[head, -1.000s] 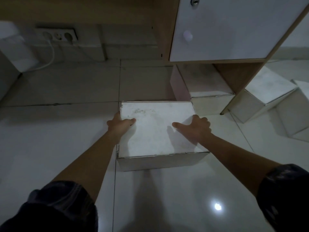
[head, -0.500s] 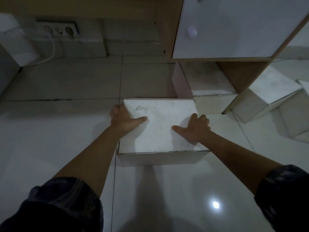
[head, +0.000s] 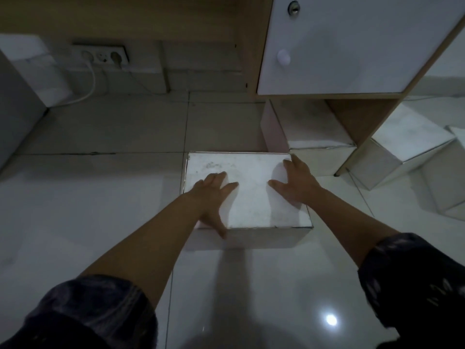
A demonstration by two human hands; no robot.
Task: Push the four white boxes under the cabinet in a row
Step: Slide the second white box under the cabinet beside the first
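Observation:
A white box point(head: 251, 197) lies on the floor in front of me. My left hand point(head: 214, 197) rests flat on its top near the left side, thumb hanging over the near edge. My right hand point(head: 297, 182) lies flat on the top right part. A second white box point(head: 307, 127) sits partly under the wooden cabinet point(head: 357, 117) with a white door. Two more white boxes stand right of the cabinet: one point(head: 402, 142) tilted, another point(head: 450, 187) at the frame edge.
Glossy white floor tiles point(head: 100, 197) stretch to the left. A wall socket strip point(head: 100, 55) with a white cable sits at the back left. A white block point(head: 37, 71) stands at the far left by a grey panel.
My left hand slid from the box's left edge onto its top and nearer the front. The right hand moved further up the right side. The box shifted slightly toward the cabinet.

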